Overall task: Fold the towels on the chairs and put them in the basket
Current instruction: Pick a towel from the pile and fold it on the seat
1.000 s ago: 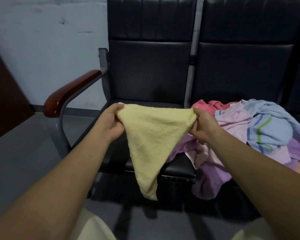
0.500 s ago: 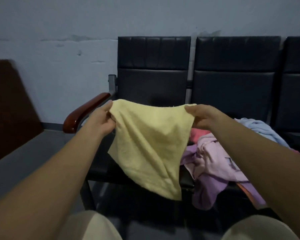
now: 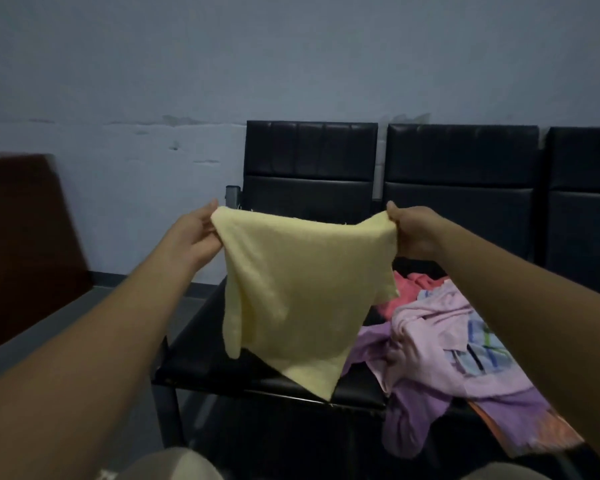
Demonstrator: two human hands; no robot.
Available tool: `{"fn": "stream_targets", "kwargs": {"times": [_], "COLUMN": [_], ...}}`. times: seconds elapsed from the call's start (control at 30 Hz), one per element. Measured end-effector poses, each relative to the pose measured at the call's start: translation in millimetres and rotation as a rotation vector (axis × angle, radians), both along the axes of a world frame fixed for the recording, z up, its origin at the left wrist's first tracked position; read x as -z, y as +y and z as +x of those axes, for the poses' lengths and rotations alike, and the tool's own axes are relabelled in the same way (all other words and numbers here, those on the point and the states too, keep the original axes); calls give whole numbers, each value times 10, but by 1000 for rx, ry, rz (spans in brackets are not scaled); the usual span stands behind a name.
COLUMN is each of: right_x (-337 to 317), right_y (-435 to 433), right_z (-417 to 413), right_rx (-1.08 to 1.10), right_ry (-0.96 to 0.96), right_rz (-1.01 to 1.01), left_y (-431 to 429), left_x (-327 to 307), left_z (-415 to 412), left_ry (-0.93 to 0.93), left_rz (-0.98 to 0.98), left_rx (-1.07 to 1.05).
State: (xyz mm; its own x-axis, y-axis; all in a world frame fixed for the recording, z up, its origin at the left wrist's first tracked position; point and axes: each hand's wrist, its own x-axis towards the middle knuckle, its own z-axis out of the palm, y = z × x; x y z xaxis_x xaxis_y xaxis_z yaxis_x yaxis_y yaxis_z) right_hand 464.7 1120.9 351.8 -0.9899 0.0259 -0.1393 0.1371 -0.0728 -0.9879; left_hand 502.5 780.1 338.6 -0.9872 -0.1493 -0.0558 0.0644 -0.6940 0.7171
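Currently, at centre left of the frame, the left hand (image 3: 195, 234) pinches one upper corner of the yellow towel (image 3: 298, 289). The towel hangs in mid-frame, held in the air in front of the black chair (image 3: 310, 168). Its top edge runs roughly level from hand to hand, and its lower part droops to a point. At centre right, the right hand (image 3: 414, 230) pinches the opposite corner. Neither hand is nearer, so the fold likely requires bringing both corners together. Unfolded towels (image 3: 440, 344) lie heaped on the seats at lower right. No basket is in view.
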Motion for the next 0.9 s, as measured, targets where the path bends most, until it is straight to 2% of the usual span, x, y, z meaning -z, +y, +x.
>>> {"fn": "stream_targets", "kwargs": {"times": [0.1,0.17,0.2,0.27,0.3,0.37,0.43,0.47,0.57,0.67,0.73,0.8,0.9], "right_x": [3,40,75,162,208,292,340,361,389,387,390,425,533], "right_y": [-7,-2,-12,-26,-36,-71,-108,-124,-149,-136,-99,-72,-59], "right_z": [76,100,100,56,31,19,6,-3,-69,-165,-179,-176,-238], "right_rx": [-95,-125,-124,-76,-56,-86,-133,-129,-99,-68,-70,-107,-40], "right_ry": [-71,-51,-26,35,53,43,28,33,-58,-164,-181,-154,-12], "right_rz": [-195,-267,-229,-33,56,167,221,228,105,-113,-201,-212,3], "left_y": [4,-24,-45,-108,-143,-206,-252,-259,-240,-260,-301,-352,-454], "left_x": [80,186,224,291,313,362,418,440,432,326,307,331,438], "left_z": [30,13,43,90,114,122,80,56,27,37,-7,-62,-100], "left_ry": [-85,-119,-139,-142,-141,-167,-195,-202,-225,-157,-72,-19,-4], "left_rz": [-179,-449,-681,-1272,-1492,-1711,-1685,-1543,-861,-497,-308,-385,-743], "left_rx": [12,-29,-92,-233,-259,-224,-185,-187,-197,1,20,-111,-279]}}
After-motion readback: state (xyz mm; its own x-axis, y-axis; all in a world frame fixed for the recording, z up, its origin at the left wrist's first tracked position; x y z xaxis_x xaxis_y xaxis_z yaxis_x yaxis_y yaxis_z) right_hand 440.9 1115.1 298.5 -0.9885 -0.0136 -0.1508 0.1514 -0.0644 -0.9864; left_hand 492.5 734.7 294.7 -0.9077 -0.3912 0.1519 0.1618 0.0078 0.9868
